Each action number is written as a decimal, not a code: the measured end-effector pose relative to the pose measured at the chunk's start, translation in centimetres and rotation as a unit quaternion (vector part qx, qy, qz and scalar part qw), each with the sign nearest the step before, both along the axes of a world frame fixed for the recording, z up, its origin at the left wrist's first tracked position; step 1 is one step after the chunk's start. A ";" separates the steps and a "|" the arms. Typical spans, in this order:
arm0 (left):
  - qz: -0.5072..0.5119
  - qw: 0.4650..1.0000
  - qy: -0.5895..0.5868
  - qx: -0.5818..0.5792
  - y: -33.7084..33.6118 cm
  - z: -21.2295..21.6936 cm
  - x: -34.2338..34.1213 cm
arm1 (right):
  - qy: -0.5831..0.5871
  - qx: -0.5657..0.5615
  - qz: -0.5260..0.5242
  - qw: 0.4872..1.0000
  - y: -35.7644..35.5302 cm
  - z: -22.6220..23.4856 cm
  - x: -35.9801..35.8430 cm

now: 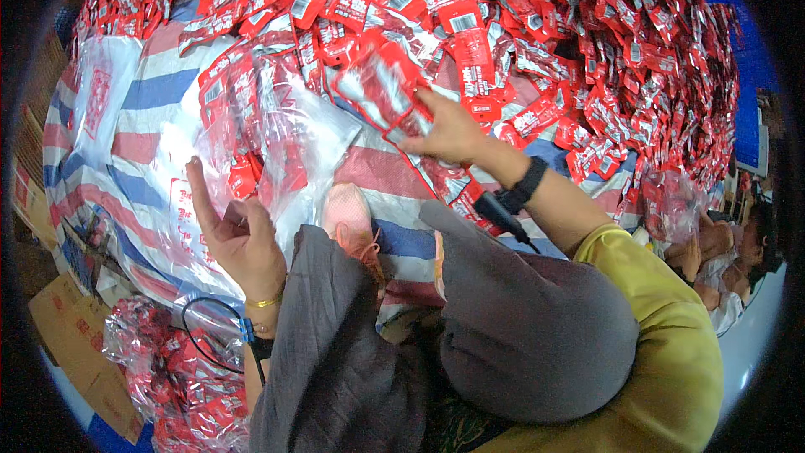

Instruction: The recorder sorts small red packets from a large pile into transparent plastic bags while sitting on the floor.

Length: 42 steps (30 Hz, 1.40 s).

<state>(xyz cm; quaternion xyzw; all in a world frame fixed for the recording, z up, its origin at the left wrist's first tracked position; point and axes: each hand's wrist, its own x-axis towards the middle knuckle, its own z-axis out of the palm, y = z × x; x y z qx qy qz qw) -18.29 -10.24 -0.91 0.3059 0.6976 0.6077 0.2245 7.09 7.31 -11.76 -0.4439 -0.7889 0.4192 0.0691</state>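
My right hand (449,130) grips a bunch of small red and white sachets (381,88) and holds them over the mouth of a clear plastic bag (277,130). Several red sachets lie inside that bag. My left hand (239,235) holds the near edge of the bag open, its forefinger pointing up. A gold bangle sits on the left wrist, a black band on the right. The bag rests on a striped red, white and blue sheet (142,92).
A big heap of red sachets (587,42) covers the sheet at the back and right. A filled clear bag of sachets (168,361) lies at lower left beside cardboard boxes (71,327). Another person (734,256) sits at the right edge. My knees in grey cloth (520,319) fill the foreground.
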 end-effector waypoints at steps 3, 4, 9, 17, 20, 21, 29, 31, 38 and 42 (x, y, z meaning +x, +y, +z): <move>-0.020 1.000 0.006 -0.008 0.9 0.2 -0.2 | 0.220 -0.383 -0.009 0.897 0.6 5.9 -2.7; -0.042 0.999 0.025 0.012 1.2 0.3 -0.2 | 0.245 -0.471 0.061 0.845 0.1 6.0 -4.0; -0.188 0.977 0.101 -0.012 2.7 2.7 2.3 | 0.214 -0.613 0.124 0.751 -1.4 5.4 -8.8; -0.371 0.914 0.162 -0.036 2.1 3.8 3.8 | 0.162 -0.409 -0.011 0.898 6.2 5.7 -20.6; -0.269 0.963 0.013 -0.018 2.2 3.9 3.5 | 0.208 -0.376 -0.046 0.902 7.4 3.5 -20.1; -0.264 0.964 0.011 -0.023 2.0 3.6 3.1 | 0.244 -0.458 -0.057 0.853 7.0 3.3 -19.4; -0.289 0.938 0.192 -0.005 2.5 3.4 2.6 | 0.250 -0.362 -0.055 0.896 1.5 5.1 -15.4; -0.290 0.956 0.044 -0.004 3.1 4.5 3.8 | 0.131 -0.013 -0.071 0.989 -0.6 2.5 -19.2; -0.100 0.995 -0.010 0.016 4.7 2.5 3.2 | 0.077 -0.137 0.222 0.962 -0.9 4.0 -17.1; -0.031 0.999 -0.028 -0.001 3.3 1.5 0.8 | 0.145 0.174 -0.277 0.934 4.5 1.0 -6.1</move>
